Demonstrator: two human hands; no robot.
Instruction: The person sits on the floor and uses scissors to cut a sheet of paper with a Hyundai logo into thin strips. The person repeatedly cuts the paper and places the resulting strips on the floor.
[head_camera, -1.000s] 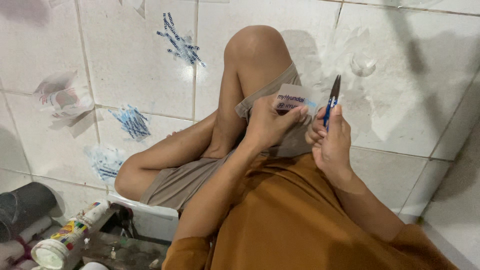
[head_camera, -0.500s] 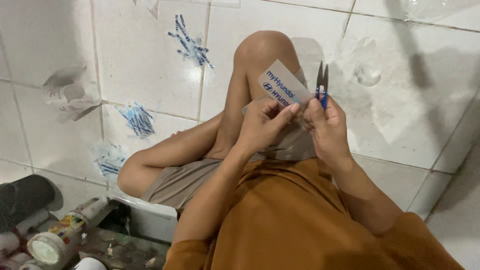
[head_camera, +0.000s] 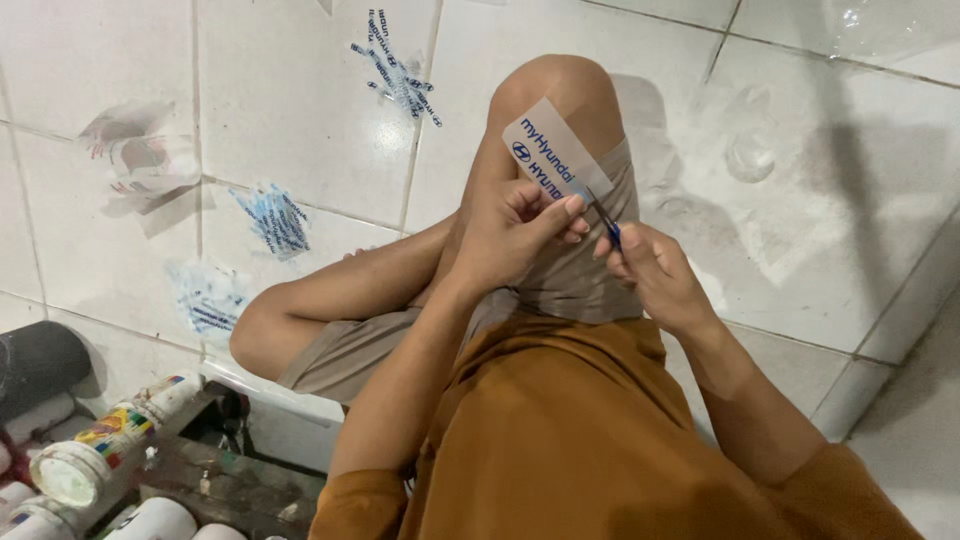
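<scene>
Your left hand (head_camera: 515, 232) is pinching a translucent sticker sheet (head_camera: 553, 160) above your raised knee (head_camera: 555, 95), while your right hand (head_camera: 645, 270) is closing around blue-handled tweezers (head_camera: 604, 218), touching the sheet's lower edge. Cut sticker strips (head_camera: 272, 218) are lying far left on the tiled floor (head_camera: 300, 100).

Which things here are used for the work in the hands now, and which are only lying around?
In use: left hand holding a clear printed sticker sheet; right hand holding small blue tweezers.

Lying about: sticker piles on the tiled floor, crumpled clear film, glue bottle, dark roll.
</scene>
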